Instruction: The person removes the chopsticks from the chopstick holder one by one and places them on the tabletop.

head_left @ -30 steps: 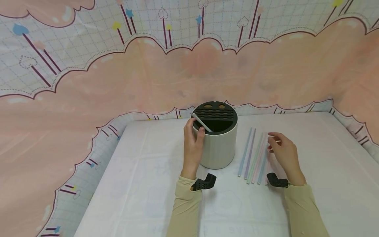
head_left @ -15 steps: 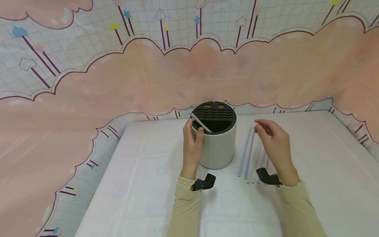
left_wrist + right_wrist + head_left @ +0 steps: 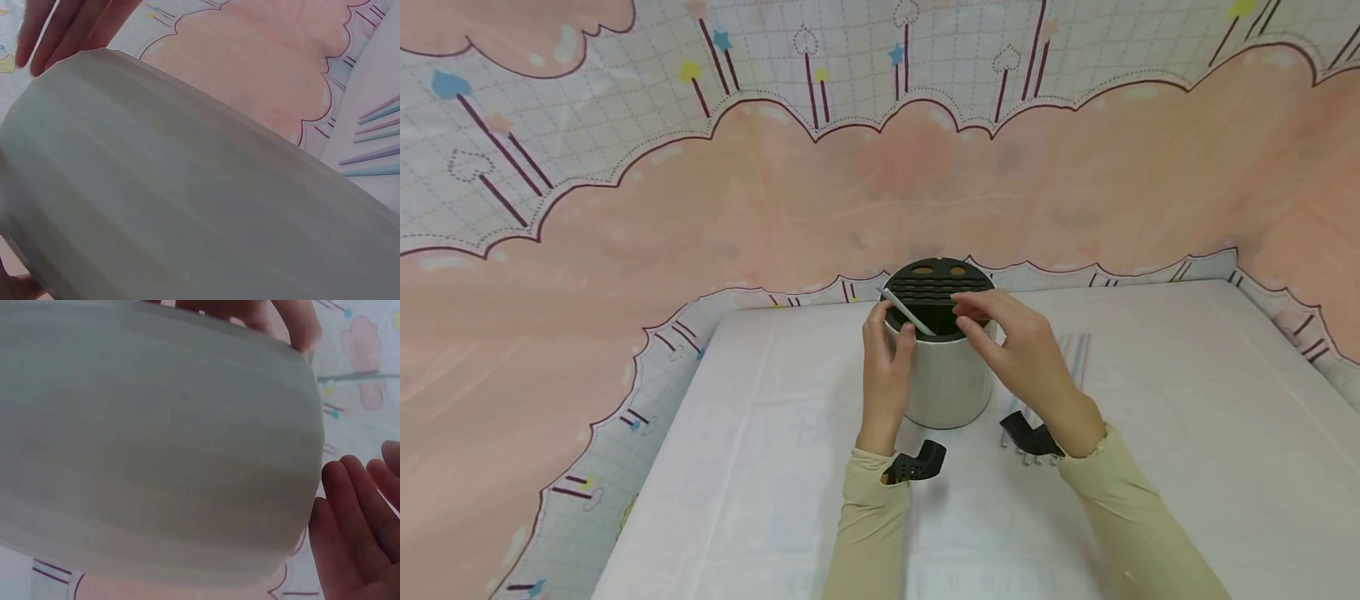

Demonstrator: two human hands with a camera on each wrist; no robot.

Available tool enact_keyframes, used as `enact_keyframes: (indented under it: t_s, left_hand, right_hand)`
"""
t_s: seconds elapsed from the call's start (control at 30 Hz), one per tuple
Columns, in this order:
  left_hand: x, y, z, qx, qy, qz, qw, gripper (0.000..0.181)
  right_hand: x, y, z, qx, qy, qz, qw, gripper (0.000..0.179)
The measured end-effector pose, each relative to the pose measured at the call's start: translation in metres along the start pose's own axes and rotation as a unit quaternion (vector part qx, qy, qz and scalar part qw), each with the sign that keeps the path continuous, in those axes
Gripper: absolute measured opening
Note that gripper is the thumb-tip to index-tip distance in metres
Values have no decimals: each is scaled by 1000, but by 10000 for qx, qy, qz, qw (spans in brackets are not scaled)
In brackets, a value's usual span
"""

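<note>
A round, pale pen holder (image 3: 951,387) with a black slotted top stands upright on the table. My left hand (image 3: 887,375) grips its left side, thumb at the front rim and fingers round the far side. One slim, pale, pencil-like stick (image 3: 908,311) leans out of the front opening, close over the left fingertips. Over the right part of that opening is my right hand (image 3: 1011,337), fingers loosely bent, nothing between them. In the right wrist view its fingers (image 3: 356,512) are right at the rim. Several pastel sticks (image 3: 378,131) lie side by side to the holder's right, partly hidden by the right forearm.
The white-covered table (image 3: 760,500) extends on both sides of the arms. Behind it hangs a peach and white patterned cloth (image 3: 850,200). A black wrist camera (image 3: 917,461) sits on the left wrist, and another black camera (image 3: 1032,435) on the right.
My right hand has moved left from beside the pastel sticks to over the holder's opening. My left hand, the holder and the leaning stick have stayed in place.
</note>
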State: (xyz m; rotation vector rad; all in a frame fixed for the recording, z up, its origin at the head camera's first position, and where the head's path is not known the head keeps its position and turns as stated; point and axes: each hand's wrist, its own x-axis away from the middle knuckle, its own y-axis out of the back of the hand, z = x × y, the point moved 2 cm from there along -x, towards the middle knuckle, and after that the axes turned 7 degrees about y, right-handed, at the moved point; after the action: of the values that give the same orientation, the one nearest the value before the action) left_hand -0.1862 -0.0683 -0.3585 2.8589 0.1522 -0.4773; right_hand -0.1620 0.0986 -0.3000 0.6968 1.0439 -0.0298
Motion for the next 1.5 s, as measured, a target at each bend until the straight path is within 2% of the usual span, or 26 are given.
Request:
enact_keyframes:
  t_s: [0.07, 0.2, 0.43, 0.6, 0.77, 0.87, 1.1, 1.23, 1.37, 1.5]
  left_hand:
    - [4, 3, -11, 52, 48, 51, 10000, 44]
    - [10, 7, -22, 124, -29, 93, 9999, 43]
    - [3, 5, 3, 43, -91, 142, 9998, 45]
    - [4, 4, 7, 36, -184, 103, 9998, 45]
    - [6, 4, 8, 37, -136, 120, 9998, 44]
    - [7, 4, 4, 57, -119, 129, 9998, 44]
    - [17, 11, -25, 111, -117, 95, 9998, 42]
    - [17, 12, -27, 93, -45, 103, 9999, 42]
    - [14, 13, -27, 87, 14, 135, 9999, 42]
    - [6, 10, -10, 21, -32, 137, 9999, 43]
  right_hand:
    - [-4, -4, 4, -57, 104, 137, 9998, 30]
    - [-8, -12, 11, -130, 71, 420, 9990, 30]
    - [-13, -23, 19, 181, -127, 850, 9961, 30]
    - [-12, -28, 23, 609, -231, 1110, 9917, 25]
    - [-10, -31, 24, 870, -184, 1161, 9892, 21]
    - [-9, -32, 25, 942, -154, 1112, 9892, 21]
    - [-6, -35, 25, 1351, 246, 727, 9878, 18]
    - [-7, -37, 27, 1633, 503, 383, 9846, 14]
    - [-9, -36, 29, 1721, 557, 20, 9835, 13]
    - [-15, -32, 29, 1551, 439, -247, 9866, 14]
